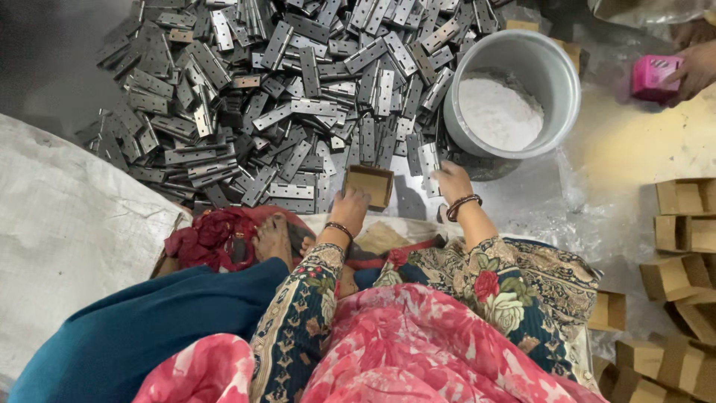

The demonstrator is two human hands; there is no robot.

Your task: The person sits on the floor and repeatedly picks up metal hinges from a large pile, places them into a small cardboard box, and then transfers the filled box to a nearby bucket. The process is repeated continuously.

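Note:
A big heap of grey metal hinges (283, 89) covers the floor ahead of me. My left hand (349, 207) grips the near edge of a small open brown cardboard box (368, 184) that stands at the foot of the heap. My right hand (452, 181) reaches to the heap's right end and closes its fingers on a hinge (429, 160) with white powder on it, right beside the pot. Both wrists wear dark bangles.
A round metal pot (567, 82) holding white powder stands at the right of the heap. Another person's hand (697, 69) holds a pink box (654, 77) at the far right. Folded cardboard boxes (682, 239) lie along the right side. White sacking (67, 224) lies left; my bare foot (273, 240) rests on red cloth.

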